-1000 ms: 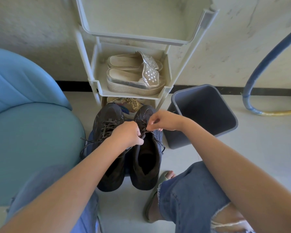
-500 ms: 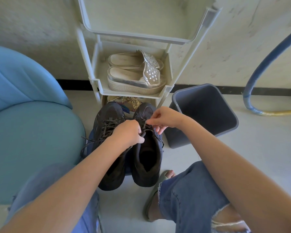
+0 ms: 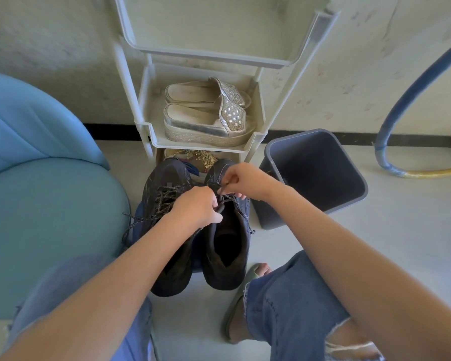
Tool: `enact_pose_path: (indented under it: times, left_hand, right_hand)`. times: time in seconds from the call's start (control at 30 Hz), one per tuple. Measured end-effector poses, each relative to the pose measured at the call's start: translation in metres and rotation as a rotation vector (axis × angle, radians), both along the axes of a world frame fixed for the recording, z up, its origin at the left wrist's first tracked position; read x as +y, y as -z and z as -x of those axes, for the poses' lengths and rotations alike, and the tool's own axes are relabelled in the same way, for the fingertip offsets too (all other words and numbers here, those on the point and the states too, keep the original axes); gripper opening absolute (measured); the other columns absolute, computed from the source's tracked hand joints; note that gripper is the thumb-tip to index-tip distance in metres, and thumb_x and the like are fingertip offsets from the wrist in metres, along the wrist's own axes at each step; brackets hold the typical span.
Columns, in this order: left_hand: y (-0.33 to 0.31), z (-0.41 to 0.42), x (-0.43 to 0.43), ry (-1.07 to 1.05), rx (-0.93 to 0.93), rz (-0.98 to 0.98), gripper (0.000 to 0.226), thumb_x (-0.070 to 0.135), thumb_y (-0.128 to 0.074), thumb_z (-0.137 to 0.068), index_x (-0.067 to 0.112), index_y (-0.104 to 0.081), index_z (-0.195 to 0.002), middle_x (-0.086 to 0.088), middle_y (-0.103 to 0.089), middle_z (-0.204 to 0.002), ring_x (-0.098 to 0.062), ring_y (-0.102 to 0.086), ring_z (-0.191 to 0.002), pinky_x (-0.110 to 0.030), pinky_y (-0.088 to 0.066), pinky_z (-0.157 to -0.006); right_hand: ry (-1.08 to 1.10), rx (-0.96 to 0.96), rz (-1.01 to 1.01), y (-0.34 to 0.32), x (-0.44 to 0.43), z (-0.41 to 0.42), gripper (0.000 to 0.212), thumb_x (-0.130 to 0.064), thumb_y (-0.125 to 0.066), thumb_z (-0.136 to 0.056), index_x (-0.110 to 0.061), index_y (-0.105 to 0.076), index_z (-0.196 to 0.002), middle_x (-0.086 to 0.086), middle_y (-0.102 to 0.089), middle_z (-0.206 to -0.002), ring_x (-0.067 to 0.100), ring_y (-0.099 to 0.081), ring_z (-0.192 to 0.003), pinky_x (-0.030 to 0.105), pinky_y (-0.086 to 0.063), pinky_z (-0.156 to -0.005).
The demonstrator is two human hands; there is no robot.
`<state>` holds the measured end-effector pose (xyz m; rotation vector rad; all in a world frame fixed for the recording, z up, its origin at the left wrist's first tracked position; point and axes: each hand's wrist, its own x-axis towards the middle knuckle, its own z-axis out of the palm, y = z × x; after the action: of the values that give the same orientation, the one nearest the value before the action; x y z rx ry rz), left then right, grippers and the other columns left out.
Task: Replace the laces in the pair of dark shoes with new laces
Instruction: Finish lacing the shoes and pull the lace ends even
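Two dark shoes stand side by side on the floor, toes toward the shelf. The left shoe [image 3: 164, 201] is laced with a speckled dark lace whose ends trail off to the left. The right shoe [image 3: 227, 246] gapes open, with lace only near its toe. My left hand [image 3: 197, 208] grips the tongue of the right shoe. Just beyond it, my right hand [image 3: 241, 181] pinches the lace [image 3: 228, 197] of the right shoe near the toe eyelets.
A white plastic shoe rack [image 3: 151, 131] holding silver platform sandals [image 3: 206, 118] stands right behind the shoes. A grey bin [image 3: 313, 175] leans at the right, a blue chair [image 3: 44, 194] sits at the left. A blue hose [image 3: 412, 100] curves at far right. My sandalled foot [image 3: 248, 282] rests by the right shoe.
My right hand has moved up toward the toe of the right shoe, drawing the lace with it. My left hand has stayed on the tongue.
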<state>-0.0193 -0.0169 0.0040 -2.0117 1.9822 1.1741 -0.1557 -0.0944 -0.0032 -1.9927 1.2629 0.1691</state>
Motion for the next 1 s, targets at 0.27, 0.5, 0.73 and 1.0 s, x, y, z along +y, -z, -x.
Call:
enact_pose_path:
  times: [0.27, 0.5, 0.73, 1.0]
  left_hand:
    - [0.008, -0.002, -0.002, -0.063, -0.033, -0.002, 0.028, 0.041, -0.067, -0.08, 0.018, -0.05, -0.077, -0.003, -0.051, -0.08, -0.023, -0.049, -0.07, -0.029, -0.041, -0.066]
    - [0.011, -0.001, -0.003, -0.109, -0.042, 0.002, 0.043, 0.054, -0.067, -0.077, 0.018, -0.058, -0.098, -0.004, -0.059, -0.099, -0.022, -0.059, -0.094, -0.03, -0.043, -0.076]
    - [0.01, 0.001, -0.002, -0.096, -0.028, -0.001, 0.046, 0.041, -0.063, -0.084, 0.015, -0.059, -0.122, -0.006, -0.061, -0.119, -0.025, -0.058, -0.108, -0.034, -0.047, -0.085]
    - [0.006, 0.002, -0.001, -0.085, -0.014, -0.017, 0.022, 0.019, -0.06, -0.088, -0.002, -0.064, -0.093, -0.024, -0.063, -0.09, -0.04, -0.062, -0.09, -0.037, -0.046, -0.063]
  right_hand:
    - [0.287, -0.244, -0.188, 0.006, -0.011, 0.033, 0.019, -0.005, -0.055, -0.094, -0.003, -0.068, -0.108, 0.009, -0.069, -0.088, 0.012, -0.061, -0.069, 0.021, -0.055, -0.071]
    - [-0.044, 0.001, -0.061, 0.014, -0.009, 0.014, 0.017, -0.009, -0.063, -0.088, -0.005, -0.069, -0.103, 0.0, -0.062, -0.091, 0.01, -0.056, -0.074, 0.026, -0.044, -0.078]
    - [-0.016, -0.004, -0.095, 0.017, -0.008, 0.016, 0.006, -0.006, -0.063, -0.088, -0.008, -0.067, -0.091, 0.004, -0.064, -0.088, 0.017, -0.062, -0.082, 0.029, -0.049, -0.082]
    - [0.364, -0.047, -0.303, 0.02, -0.005, 0.028, 0.02, -0.007, -0.048, -0.098, 0.005, -0.06, -0.108, 0.008, -0.065, -0.074, 0.015, -0.065, -0.059, 0.03, -0.057, -0.074]
